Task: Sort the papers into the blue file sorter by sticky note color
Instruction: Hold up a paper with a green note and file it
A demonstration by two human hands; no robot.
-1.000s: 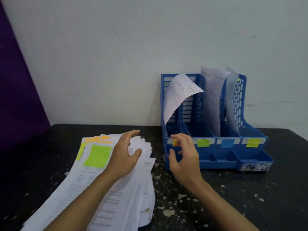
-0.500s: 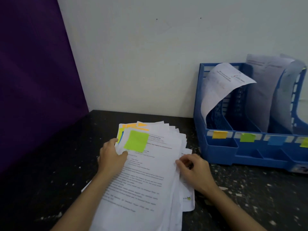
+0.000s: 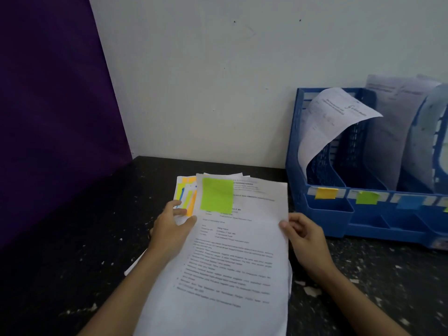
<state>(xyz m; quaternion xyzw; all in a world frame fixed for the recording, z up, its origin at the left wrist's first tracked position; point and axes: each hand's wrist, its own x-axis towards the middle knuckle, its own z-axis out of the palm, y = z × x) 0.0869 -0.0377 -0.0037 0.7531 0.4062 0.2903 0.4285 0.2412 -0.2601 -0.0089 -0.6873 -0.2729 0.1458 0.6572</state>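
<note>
Standing against the wall (image 3: 218, 81), the purple panel (image 3: 48, 105) rises beyond and to the outer side of the left hand (image 3: 173, 229). The dark speckled table (image 3: 72, 238) lies under both hands. The blue sorter (image 3: 322, 212) sits on the table just beyond the right hand (image 3: 304, 236), backed against the wall. Its compartments hold upright papers; one sheet (image 3: 332, 127) in the compartment nearest the hands curls over toward the front. The front rail carries labels: an orange note (image 3: 326, 193), a green note (image 3: 366, 198) and a blue note (image 3: 409, 202), in order going away from the right hand.

The paper stack (image 3: 184, 200) lies on the table between the hands, fanned, with coloured notes showing at its far edge beside the left fingertips. The top sheet (image 3: 230, 263) is raised slightly off the stack. It bears a green sticky note (image 3: 216, 195) at its far corner, just beyond the left thumb.

Left hand: fingers extended and resting on the fanned stack, thumb touching the near edge of the top sheet. Right hand: fingers curled, thumb and fingers pinching the opposite edge of the top sheet.
</note>
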